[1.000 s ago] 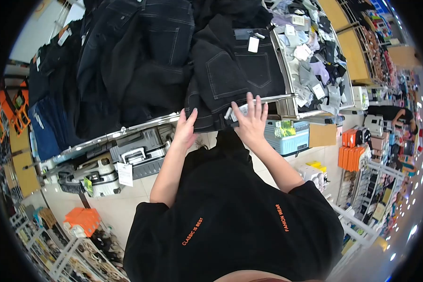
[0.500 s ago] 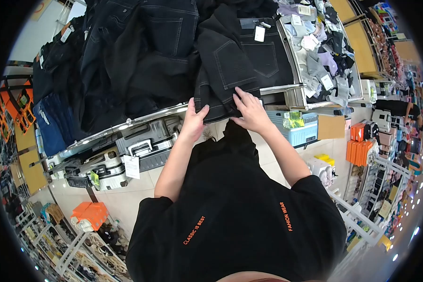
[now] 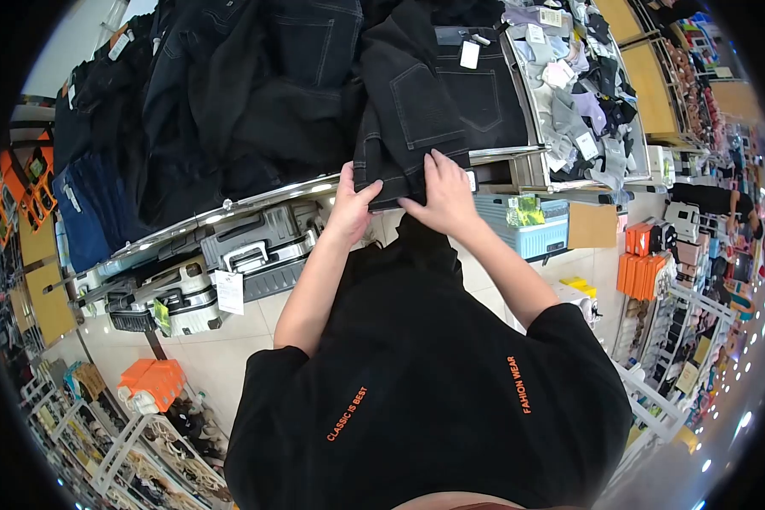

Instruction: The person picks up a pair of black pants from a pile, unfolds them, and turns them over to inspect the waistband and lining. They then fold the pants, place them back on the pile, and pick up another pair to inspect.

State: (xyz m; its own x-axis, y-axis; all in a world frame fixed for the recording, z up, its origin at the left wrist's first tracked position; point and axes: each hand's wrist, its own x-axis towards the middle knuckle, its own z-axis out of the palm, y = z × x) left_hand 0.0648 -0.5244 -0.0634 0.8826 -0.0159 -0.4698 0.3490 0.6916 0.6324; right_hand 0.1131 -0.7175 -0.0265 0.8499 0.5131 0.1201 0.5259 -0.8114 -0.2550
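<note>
Black jeans (image 3: 412,106) with pale stitching lie at the front edge of the display table, their near end hanging a little over the metal rim. At that end, my left hand (image 3: 353,204) grips the left corner, thumb on top and fingers beside the edge. My right hand (image 3: 446,197) rests on the right part of the same end, fingers stretched over the cloth. Beyond them lies another folded black pair (image 3: 476,98) with a white tag (image 3: 469,55). A heap of dark jeans (image 3: 255,110) covers the table to the left.
A bin of tagged socks (image 3: 582,106) stands at the right of the table. Below the table are grey suitcases (image 3: 259,255) and a light blue case (image 3: 523,225). Orange boxes (image 3: 151,382) stand at lower left. Another person (image 3: 718,200) is at the far right.
My right hand has shifted slightly left and lies flatter on the jeans' near end. My left hand keeps its place at the corner. The view has moved slightly.
</note>
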